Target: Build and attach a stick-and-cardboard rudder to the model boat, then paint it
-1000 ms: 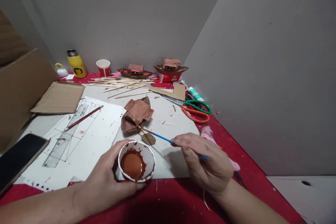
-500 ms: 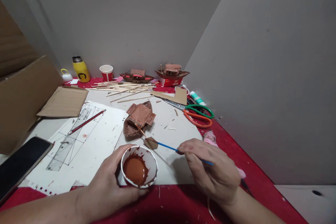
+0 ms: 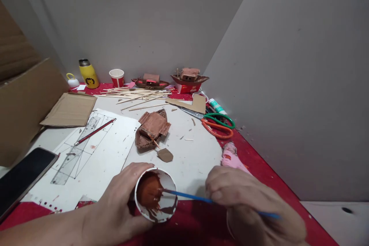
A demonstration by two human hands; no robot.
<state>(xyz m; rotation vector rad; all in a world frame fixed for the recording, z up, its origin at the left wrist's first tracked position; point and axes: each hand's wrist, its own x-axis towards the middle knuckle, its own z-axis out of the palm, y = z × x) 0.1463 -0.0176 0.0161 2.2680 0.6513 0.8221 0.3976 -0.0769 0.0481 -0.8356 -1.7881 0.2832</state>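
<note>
My left hand (image 3: pixel 115 207) is wrapped round a white paper cup (image 3: pixel 170 184) of brown paint and tips it toward my right. My right hand (image 3: pixel 248 203) pinches a thin blue-handled paintbrush (image 3: pixel 190 196), whose tip dips into the paint in the cup. Further back on the white sheet lies a brown cardboard model boat (image 3: pixel 151 130) with a small brown cut piece (image 3: pixel 165 155) in front of it.
A dark phone (image 3: pixel 23 175) lies at the left edge, beside a drawing sheet (image 3: pixel 95 153) with a clear ruler and a red pencil (image 3: pixel 93 132). Cardboard (image 3: pixel 69 109), wooden sticks (image 3: pixel 135 94), scissors (image 3: pixel 217 125), a yellow flask (image 3: pixel 88 73), a red cup (image 3: pixel 117 78) and two finished boats stand behind.
The brush has come away from the small brown piece and now dips into the cup. My left hand has tilted the cup and drawn it nearer to me.
</note>
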